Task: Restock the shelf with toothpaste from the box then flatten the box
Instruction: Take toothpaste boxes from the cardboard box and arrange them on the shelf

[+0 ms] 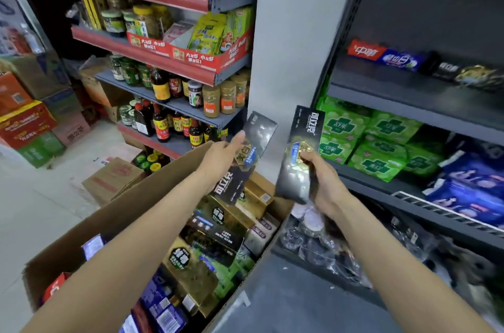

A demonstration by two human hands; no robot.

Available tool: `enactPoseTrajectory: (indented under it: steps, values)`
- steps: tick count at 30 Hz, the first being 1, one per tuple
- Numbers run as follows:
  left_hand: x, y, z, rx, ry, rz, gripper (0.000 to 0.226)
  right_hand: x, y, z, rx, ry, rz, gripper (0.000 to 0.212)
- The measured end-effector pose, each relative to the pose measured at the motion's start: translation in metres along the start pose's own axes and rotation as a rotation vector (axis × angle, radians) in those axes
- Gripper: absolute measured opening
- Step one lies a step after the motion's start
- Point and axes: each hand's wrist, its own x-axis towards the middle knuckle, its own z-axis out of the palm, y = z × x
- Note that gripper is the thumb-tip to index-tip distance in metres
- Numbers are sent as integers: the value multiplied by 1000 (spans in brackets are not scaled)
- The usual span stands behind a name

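Above the open cardboard box, the left hand grasps one black toothpaste carton and the right hand grasps another carton; right of both, the dark shelf has bare room beside its toothpaste row.

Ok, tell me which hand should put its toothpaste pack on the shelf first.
Right, probably. The right hand grips a pack beside the dark shelf; the left hand holds its pack farther away, above the box.
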Motion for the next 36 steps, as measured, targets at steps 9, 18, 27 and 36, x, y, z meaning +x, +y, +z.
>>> enactPoseTrajectory:
  steps: [9,18,27,36]
  values:
    - [25,100,121,-339,-221,-112,52,-5,-75,-92,105,40,-114,25]
    - [35,206,261,-324,-457,150,14,19,-148,-251,223,64,-233,10]
    - [76,287,360,-17,-96,515,30,54,-217,-367,-62,332,-449,24]
    - [165,320,387,589,147,617,52,132,-307,-423,-1009,634,-569,54]
